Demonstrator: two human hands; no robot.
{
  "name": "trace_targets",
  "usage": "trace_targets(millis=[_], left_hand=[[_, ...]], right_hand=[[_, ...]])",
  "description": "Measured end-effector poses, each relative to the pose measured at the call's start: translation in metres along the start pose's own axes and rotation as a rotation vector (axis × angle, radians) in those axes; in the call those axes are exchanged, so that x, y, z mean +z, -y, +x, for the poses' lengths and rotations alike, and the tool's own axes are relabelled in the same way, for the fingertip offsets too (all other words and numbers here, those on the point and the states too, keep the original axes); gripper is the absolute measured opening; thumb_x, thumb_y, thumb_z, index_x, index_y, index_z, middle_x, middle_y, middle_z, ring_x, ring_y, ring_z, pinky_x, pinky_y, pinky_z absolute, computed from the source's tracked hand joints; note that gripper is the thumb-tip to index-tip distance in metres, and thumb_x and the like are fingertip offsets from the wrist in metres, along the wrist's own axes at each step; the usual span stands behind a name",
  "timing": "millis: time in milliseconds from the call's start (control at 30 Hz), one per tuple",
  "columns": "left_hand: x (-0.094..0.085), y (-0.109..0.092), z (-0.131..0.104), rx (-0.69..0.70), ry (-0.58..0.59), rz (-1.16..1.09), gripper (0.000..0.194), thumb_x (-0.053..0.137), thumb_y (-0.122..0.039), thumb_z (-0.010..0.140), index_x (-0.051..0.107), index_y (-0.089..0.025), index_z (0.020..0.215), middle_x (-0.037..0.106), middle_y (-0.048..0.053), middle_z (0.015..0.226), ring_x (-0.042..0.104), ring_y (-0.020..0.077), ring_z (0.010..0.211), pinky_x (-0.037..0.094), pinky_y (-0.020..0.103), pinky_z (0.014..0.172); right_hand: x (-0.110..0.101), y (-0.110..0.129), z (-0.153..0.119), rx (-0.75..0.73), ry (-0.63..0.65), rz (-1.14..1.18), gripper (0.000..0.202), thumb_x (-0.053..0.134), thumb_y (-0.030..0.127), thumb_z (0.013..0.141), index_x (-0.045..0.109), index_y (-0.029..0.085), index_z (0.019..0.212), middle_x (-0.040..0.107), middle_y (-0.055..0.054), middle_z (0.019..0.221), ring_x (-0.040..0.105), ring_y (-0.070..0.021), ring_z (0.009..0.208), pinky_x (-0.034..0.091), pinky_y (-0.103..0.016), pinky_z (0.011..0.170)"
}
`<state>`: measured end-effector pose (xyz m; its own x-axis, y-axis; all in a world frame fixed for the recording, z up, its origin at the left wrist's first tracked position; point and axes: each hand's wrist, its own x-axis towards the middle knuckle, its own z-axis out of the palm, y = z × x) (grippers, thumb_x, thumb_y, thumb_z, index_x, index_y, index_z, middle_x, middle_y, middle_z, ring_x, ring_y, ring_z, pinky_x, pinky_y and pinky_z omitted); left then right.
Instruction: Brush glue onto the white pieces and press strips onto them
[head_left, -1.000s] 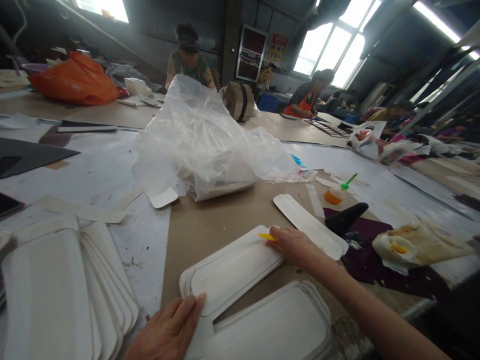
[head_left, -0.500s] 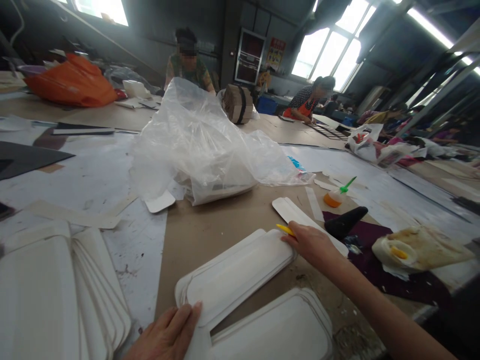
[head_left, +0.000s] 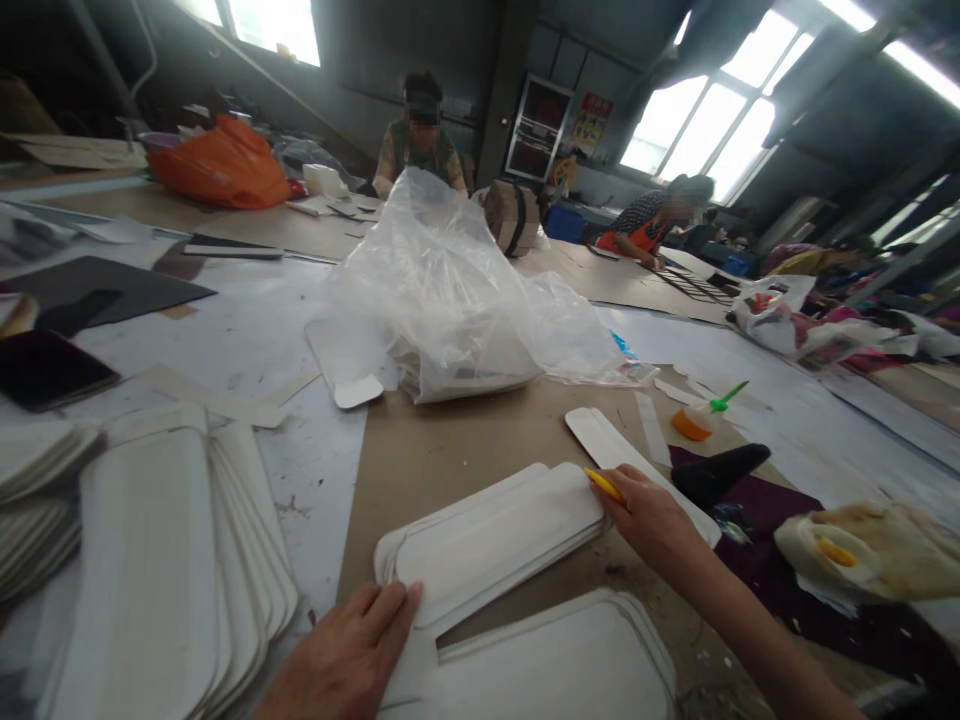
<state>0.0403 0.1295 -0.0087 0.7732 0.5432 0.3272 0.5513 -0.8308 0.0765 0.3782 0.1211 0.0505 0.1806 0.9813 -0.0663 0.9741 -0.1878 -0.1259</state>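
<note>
A stack of long white card panels (head_left: 495, 540) with rounded corners lies slanted in front of me. My left hand (head_left: 352, 645) presses its closed fingers on the near left corner of the stack; its thumb is hidden. At the stack's far right end, my right hand (head_left: 645, 508) grips a small yellow pointed tool (head_left: 604, 485), whose exact kind I cannot make out. The tool's tip is at the top panel's edge. A second stack of white panels (head_left: 555, 665) lies nearer to me, and a loose white panel (head_left: 600, 437) rests partly behind my right hand.
Fanned white panels (head_left: 150, 560) lie at left, by a dark phone (head_left: 52, 370). Beyond the stack stands a clear plastic bag (head_left: 457, 290). At right are a green-tipped bottle (head_left: 694, 422), a black object (head_left: 720, 475) and a crusted tub (head_left: 817, 550). Two people work across the table.
The view has swung left, so things appear farther right. The yellow tool has turned, its tip now at the top panel's far right corner. My left hand stays on the stack.
</note>
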Motion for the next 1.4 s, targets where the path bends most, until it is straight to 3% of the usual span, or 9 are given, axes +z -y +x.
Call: trace_targets(millis=[167, 300, 500, 633, 733, 800, 1033, 1267, 1400], left_hand=[[-0.002, -0.006, 0.003, -0.069, 0.147, -0.125, 0.050, 0.038, 0.008, 0.072, 0.046, -0.009, 0.119, 0.062, 0.009, 0.097, 0.056, 0.0188, 0.081, 0.053, 0.030, 0.072], [-0.008, -0.009, 0.009, -0.106, 0.188, -0.145, 0.044, 0.045, 0.005, 0.075, 0.048, -0.008, 0.116, 0.061, 0.009, 0.095, 0.057, 0.0210, 0.082, 0.053, 0.033, 0.071], [-0.011, -0.004, 0.003, -0.248, 0.085, -0.447, 0.047, 0.035, 0.004, 0.072, 0.055, -0.014, 0.110, 0.061, 0.008, 0.097, 0.057, 0.0199, 0.089, 0.051, 0.033, 0.079], [-0.015, 0.002, -0.002, -0.690, -0.198, -0.992, 0.032, 0.042, -0.021, 0.079, 0.059, -0.017, 0.106, 0.062, 0.005, 0.086, 0.059, 0.0169, 0.075, 0.050, 0.028, 0.068], [-0.025, -0.001, 0.002, -1.120, -0.281, -1.387, 0.040, 0.054, -0.048, 0.075, 0.061, -0.012, 0.092, 0.052, -0.002, 0.061, 0.043, 0.0092, 0.047, 0.035, 0.019, 0.041], [-0.034, -0.005, 0.005, -1.242, -0.290, -1.539, 0.050, 0.063, -0.055, 0.067, 0.060, -0.010, 0.089, 0.048, -0.005, 0.057, 0.036, 0.0058, 0.044, 0.028, 0.016, 0.039], [-0.055, -0.026, 0.000, -1.341, -0.179, -1.718, 0.055, 0.080, -0.046, 0.048, 0.060, -0.010, 0.085, 0.066, 0.001, 0.062, 0.061, 0.0146, 0.061, 0.049, 0.019, 0.051], [-0.052, -0.036, -0.015, -1.416, -0.149, -1.681, 0.052, 0.085, -0.041, 0.037, 0.058, -0.014, 0.071, 0.059, -0.004, 0.045, 0.057, 0.0124, 0.046, 0.049, 0.017, 0.043], [-0.049, -0.040, -0.023, -1.462, -0.090, -1.663, 0.046, 0.083, -0.037, 0.044, 0.058, -0.015, 0.076, 0.063, -0.003, 0.052, 0.060, 0.0149, 0.052, 0.052, 0.018, 0.046]], right_hand=[[0.004, 0.002, 0.008, -0.015, -0.076, 0.044, 0.031, 0.031, 0.036, 0.087, 0.056, 0.018, 0.086, 0.058, -0.009, 0.082, 0.057, -0.0221, 0.077, 0.042, -0.033, 0.071], [-0.010, 0.012, 0.008, 0.129, -0.137, 0.136, 0.025, 0.042, 0.045, 0.080, 0.050, 0.022, 0.075, 0.059, -0.005, 0.073, 0.057, -0.0213, 0.068, 0.041, -0.033, 0.065], [-0.028, 0.018, -0.005, 0.306, 0.051, 0.537, 0.031, 0.053, 0.052, 0.072, 0.049, 0.022, 0.066, 0.039, 0.006, 0.042, 0.040, -0.0112, 0.039, 0.029, -0.024, 0.040], [-0.034, 0.019, -0.024, 0.462, -0.010, 0.846, 0.039, 0.060, 0.057, 0.065, 0.050, 0.020, 0.074, 0.033, 0.010, 0.040, 0.030, -0.0062, 0.035, 0.020, -0.019, 0.036], [-0.038, 0.021, -0.038, 0.518, -0.034, 0.943, 0.044, 0.063, 0.058, 0.063, 0.050, 0.020, 0.080, 0.034, 0.010, 0.040, 0.029, -0.0061, 0.035, 0.020, -0.018, 0.036], [-0.040, 0.024, -0.047, 0.529, -0.040, 0.977, 0.045, 0.064, 0.058, 0.063, 0.049, 0.020, 0.082, 0.035, 0.010, 0.039, 0.029, -0.0060, 0.035, 0.020, -0.018, 0.036], [-0.035, 0.050, -0.081, 0.465, 0.009, 1.101, 0.045, 0.062, 0.060, 0.063, 0.044, 0.020, 0.073, 0.032, 0.012, 0.039, 0.024, -0.0033, 0.033, 0.015, -0.015, 0.034], [-0.022, 0.052, -0.111, 0.373, 0.017, 1.099, 0.035, 0.062, 0.053, 0.067, 0.053, 0.019, 0.071, 0.050, 0.005, 0.054, 0.045, -0.0096, 0.046, 0.035, -0.020, 0.043], [-0.018, 0.051, -0.124, 0.297, 0.009, 1.115, 0.035, 0.059, 0.053, 0.071, 0.054, 0.018, 0.072, 0.051, 0.003, 0.058, 0.044, -0.0097, 0.049, 0.035, -0.020, 0.045]])
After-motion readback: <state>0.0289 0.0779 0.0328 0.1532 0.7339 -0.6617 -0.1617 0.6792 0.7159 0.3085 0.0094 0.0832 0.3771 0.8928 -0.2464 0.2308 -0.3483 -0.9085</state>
